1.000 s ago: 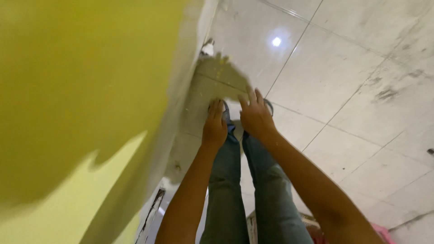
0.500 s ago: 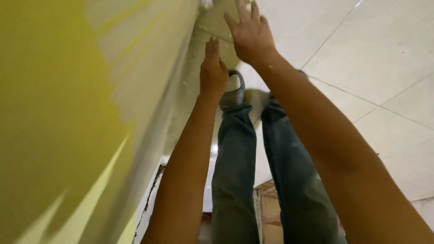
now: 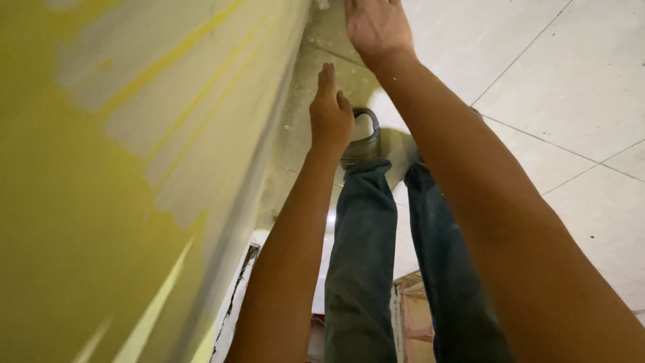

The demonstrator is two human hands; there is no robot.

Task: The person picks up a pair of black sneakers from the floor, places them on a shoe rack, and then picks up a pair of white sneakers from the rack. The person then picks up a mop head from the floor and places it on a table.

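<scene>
Beside the yellow wall [image 3: 101, 202] | left hand [image 3: 330, 114] flat, fingers together, empty, edge near wall base | right hand [image 3: 376, 27] ahead, fingers cropped, cannot tell | jeans [image 3: 363, 269], shoe [image 3: 363, 144] below on floor tiles [image 3: 557, 81]

the yellow painted wall with pale scraped patches [image 3: 134, 168] closes off the whole left side, running from the near edge up to the top of the view. the left hand [image 3: 330, 114] sits close beside it with its fingers [image 3: 327, 77] flat and together, so only a thin gap remains between hand and wall. the right hand [image 3: 376, 25] reaches further up, near the wall's far end. to the right, the pale tiled surface with dark grout lines [image 3: 571, 81] lies open and bare. below, the blue denim legs [image 3: 363, 269] and a grey shoe [image 3: 363, 144] fill the middle.
</scene>
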